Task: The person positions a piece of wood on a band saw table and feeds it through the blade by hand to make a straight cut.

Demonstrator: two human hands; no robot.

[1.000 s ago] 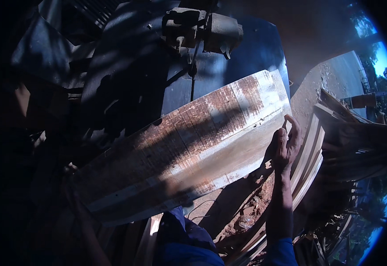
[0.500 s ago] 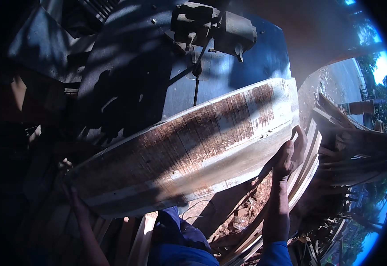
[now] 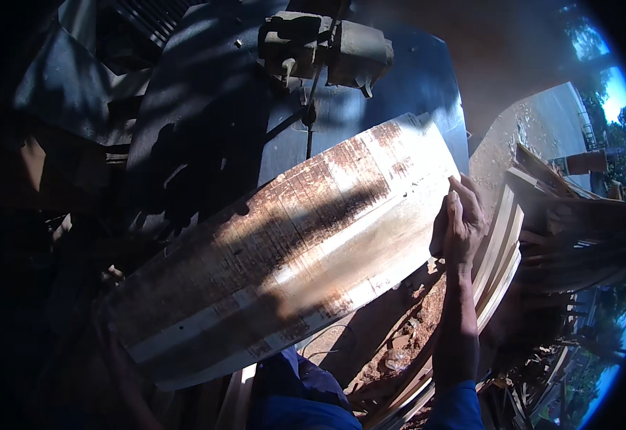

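Observation:
A broad, heavy wooden slab (image 3: 342,229), pale with reddish-brown patches and saw marks across its face, slants before me with its right end higher in view. My right hand (image 3: 465,218) grips the slab's right end, thumb on the near side. Deep in shadow, my left hand (image 3: 107,322) is at the slab's left end; its fingers are hard to see but seem to hold the edge. Beyond the slab lies a dark metal saw table (image 3: 420,86), and a thin vertical blade (image 3: 309,143) drops to it below a dusty metal guide block (image 3: 327,50).
Long pale wood strips (image 3: 498,251) lie right of my right arm. Sawdust (image 3: 410,337) covers the ground below the slab. More timber (image 3: 542,168) is piled at the far right, and a paved strip (image 3: 553,122) shows beyond it. The left side is dark.
The slab has tilted so more of its upper face shows, and its left end has dropped toward me. My hands have moved with it, the right one slightly up in view.

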